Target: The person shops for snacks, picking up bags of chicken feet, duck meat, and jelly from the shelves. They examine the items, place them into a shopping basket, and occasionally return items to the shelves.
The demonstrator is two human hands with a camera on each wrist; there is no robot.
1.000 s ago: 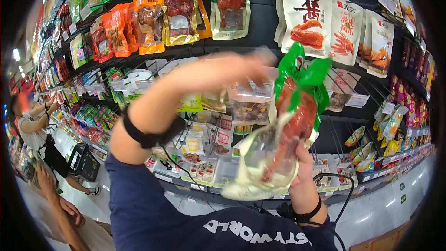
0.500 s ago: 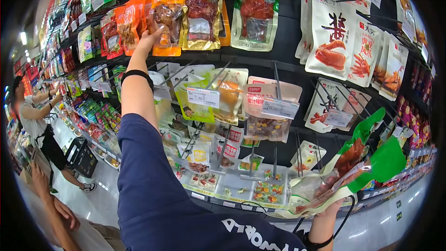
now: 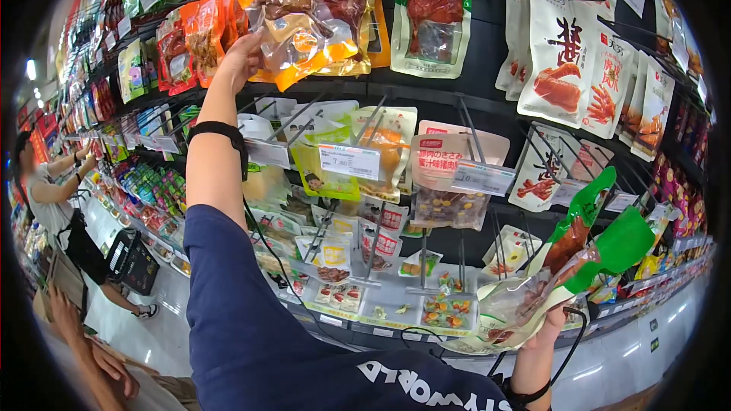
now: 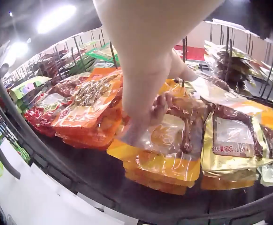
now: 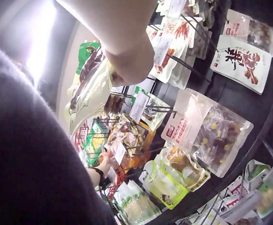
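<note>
In the head view my left hand (image 3: 244,61) pinches the left edge of an orange bag of duck leg (image 3: 293,19). The bag tilts to the right and overlaps a gold bag of meat (image 3: 343,4). In the left wrist view my left hand (image 4: 150,105) is over the hanging bags, with part of its fingers hidden. At the lower right, my right hand (image 3: 544,329) grips cream-and-green meat bags (image 3: 525,297) by their lower edge. Two green tops show there. The right wrist view shows my right hand (image 5: 131,63) curled at the cream bag (image 5: 92,93).
Orange and red snack bags (image 3: 202,38) hang to the left, and a single green meat bag (image 3: 432,23) to the right. White bags (image 3: 560,53) hang farther right. Metal hooks and price tags (image 3: 349,161) jut out below. Another person (image 3: 57,198) stands at the left near a black basket (image 3: 131,262).
My left hand has gone from in front of the green-topped bags up to the orange bag, which now leans right. My right hand has carried its bags to the lower right.
</note>
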